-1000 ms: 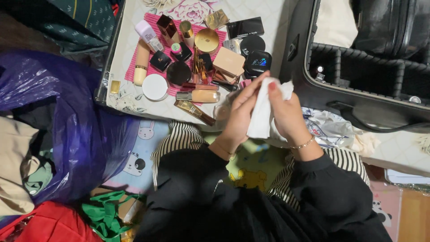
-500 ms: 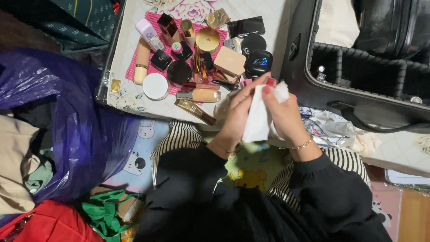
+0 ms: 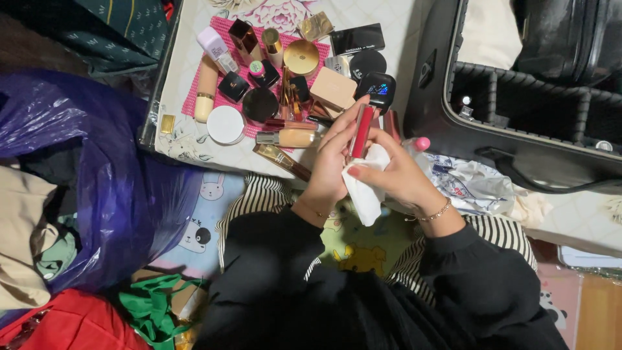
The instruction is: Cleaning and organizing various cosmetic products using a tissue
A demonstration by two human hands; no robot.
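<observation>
Head view: my left hand now grips a red lip gloss tube, uncovered at twelve o'clock above the white tissue my right hand pinches, so wiping continues.

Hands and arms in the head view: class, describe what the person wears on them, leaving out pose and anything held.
Both arms are in long black sleeves ending at the wrists. The left hand has a thin gold chain bracelet; the right hand has a chunkier gold link bracelet. The fingernails are painted red to pink.
</observation>
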